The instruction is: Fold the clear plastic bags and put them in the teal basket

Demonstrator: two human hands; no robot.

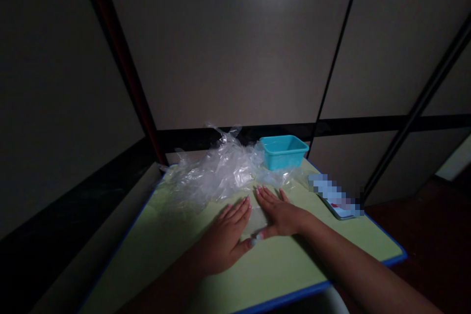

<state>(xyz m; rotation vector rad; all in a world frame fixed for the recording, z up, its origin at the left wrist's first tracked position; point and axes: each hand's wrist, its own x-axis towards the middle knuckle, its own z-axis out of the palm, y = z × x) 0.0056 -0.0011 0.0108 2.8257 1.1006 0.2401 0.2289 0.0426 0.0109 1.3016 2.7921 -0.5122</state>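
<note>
My left hand (228,235) lies flat, palm down, with its fingers stretched forward. Beside it my right hand (279,213) is also flat, fingers spread a little, and the two thumbs point toward each other. Between and partly under both hands lies a thin clear plastic bag (258,221), pressed flat on the table; its covered edges cannot be seen. Just beyond the fingertips rises a crumpled heap of clear plastic bags (221,171).
The yellow-green table (287,270) has a blue edge. At its back stands a turquoise plastic basket (284,159), with more clear plastic in front of it. A phone (336,198) with a blurred screen lies on the right. Cabinet doors (235,59) close off the back.
</note>
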